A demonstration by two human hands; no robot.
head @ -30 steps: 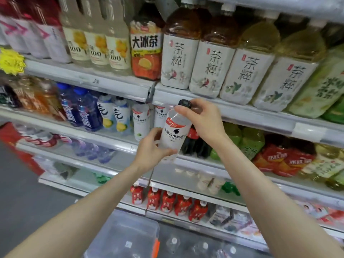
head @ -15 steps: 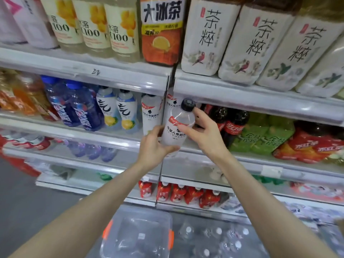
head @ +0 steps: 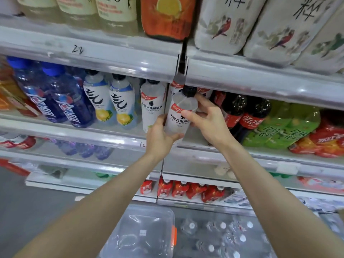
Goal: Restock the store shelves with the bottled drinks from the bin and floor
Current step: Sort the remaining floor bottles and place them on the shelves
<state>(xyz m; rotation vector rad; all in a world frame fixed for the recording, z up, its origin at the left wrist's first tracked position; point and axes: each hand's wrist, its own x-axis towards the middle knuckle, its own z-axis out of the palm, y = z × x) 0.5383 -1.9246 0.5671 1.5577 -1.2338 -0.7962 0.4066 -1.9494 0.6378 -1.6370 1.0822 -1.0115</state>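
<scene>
A single head-worn camera looks forward and a little down, straight at the shelves, close up: the top row's labels are cut by the upper edge. The arms run out from the lower corners; bin and floor lie at the bottom.

Both of my hands are bare at the grip: the left hand and the right hand show plain fingers and knuckles, with faint creases at the wrists just behind the grip. Back from the grip toward me, the left forearm and the right forearm are bare along their whole visible length, smooth and slim, widening toward the lower edge of the view. Whatever I wear above the elbows lies outside the view.
</scene>
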